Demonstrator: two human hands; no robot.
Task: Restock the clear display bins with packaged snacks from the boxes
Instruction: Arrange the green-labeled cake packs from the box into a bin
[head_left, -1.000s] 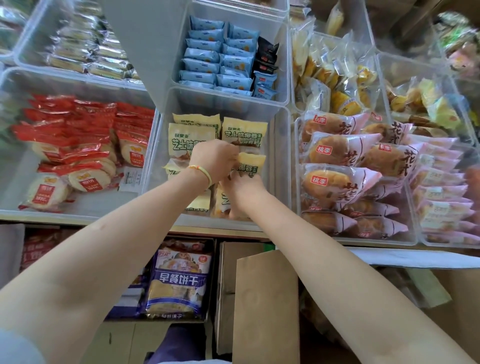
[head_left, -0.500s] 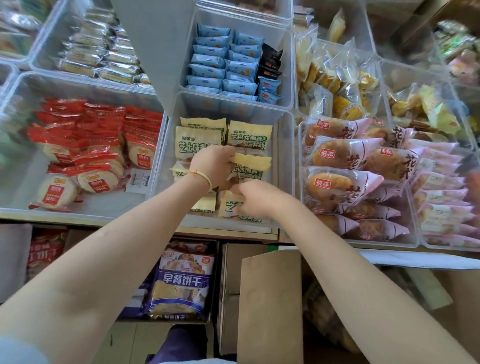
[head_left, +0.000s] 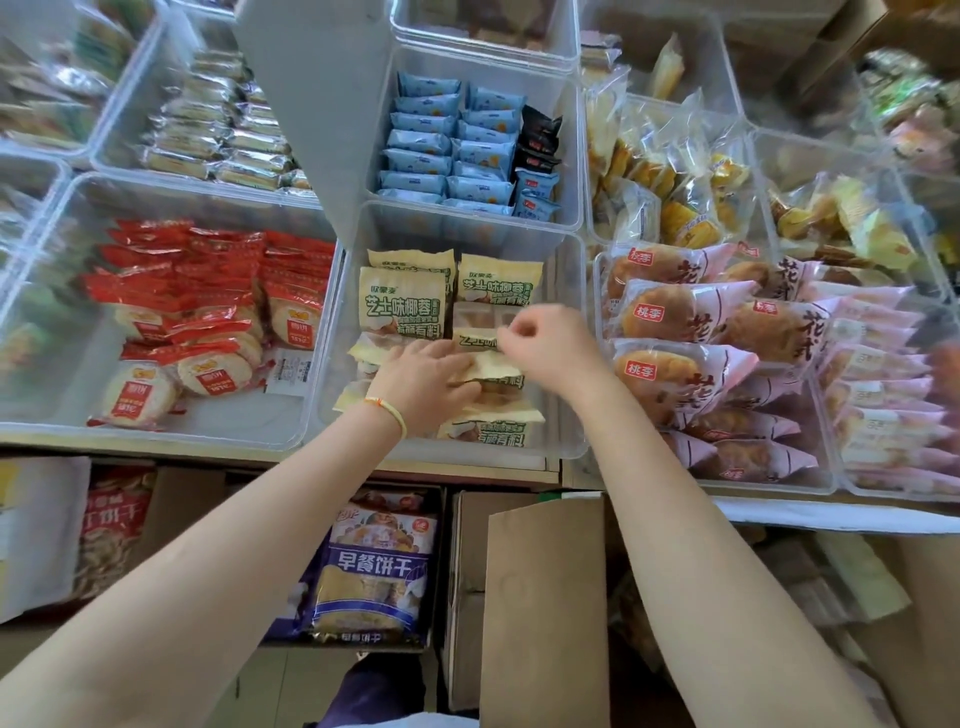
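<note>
Inside the middle clear bin (head_left: 563, 332), cream-yellow snack packets (head_left: 402, 306) lie in rows. Left hand (head_left: 423, 387) presses flat, fingers straight, on one packet, while the right hand (head_left: 550, 343) pinches its edge with curled fingers.

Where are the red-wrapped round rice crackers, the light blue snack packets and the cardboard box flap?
Red-wrapped round rice crackers (head_left: 137, 397): head view, on the front cracker's pale face.
Light blue snack packets (head_left: 421, 139): head view, on a packet in the left column.
Cardboard box flap (head_left: 545, 613): head view, on the flap's plain middle.
</note>
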